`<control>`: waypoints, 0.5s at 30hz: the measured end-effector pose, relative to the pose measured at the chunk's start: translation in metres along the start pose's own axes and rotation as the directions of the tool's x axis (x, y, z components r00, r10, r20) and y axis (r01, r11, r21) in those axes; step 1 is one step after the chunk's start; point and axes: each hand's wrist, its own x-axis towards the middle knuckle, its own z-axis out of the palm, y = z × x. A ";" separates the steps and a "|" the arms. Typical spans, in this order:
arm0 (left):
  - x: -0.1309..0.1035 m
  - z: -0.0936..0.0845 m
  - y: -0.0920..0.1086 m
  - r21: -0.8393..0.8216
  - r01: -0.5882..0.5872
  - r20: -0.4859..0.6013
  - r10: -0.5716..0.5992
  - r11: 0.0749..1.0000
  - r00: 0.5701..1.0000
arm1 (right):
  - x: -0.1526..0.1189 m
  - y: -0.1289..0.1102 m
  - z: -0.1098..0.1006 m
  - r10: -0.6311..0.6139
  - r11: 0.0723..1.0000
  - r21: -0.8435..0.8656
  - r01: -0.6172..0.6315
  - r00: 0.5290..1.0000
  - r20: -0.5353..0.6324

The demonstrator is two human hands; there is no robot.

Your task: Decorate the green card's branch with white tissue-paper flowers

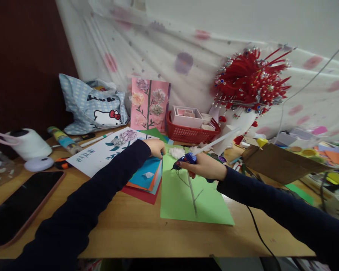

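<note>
A blue hot glue gun is gripped in my right hand, with a long whitish glue stick sticking out of its back. Its dark nozzle points left, over a light green sheet. Grey-brown stem lines run down that sheet, and a fluffy white tuft lies near its top. My left hand is closed, its fingers curled down at the sheet's upper left edge; what they hold, if anything, is hidden. Beneath that hand lies a stack of coloured paper with a small white scrap on it.
Behind are a red basket, a pink flower picture and a Hello Kitty bag. A white flower picture and a phone lie left. A red beaded headdress, brown cardboard and a black cord are right.
</note>
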 end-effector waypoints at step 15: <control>-0.002 -0.002 0.002 0.035 -0.008 0.013 0.008 0.999 1.000 | -0.010 -0.006 -0.002 -0.002 0.999 0.038 0.002 1.000 -0.010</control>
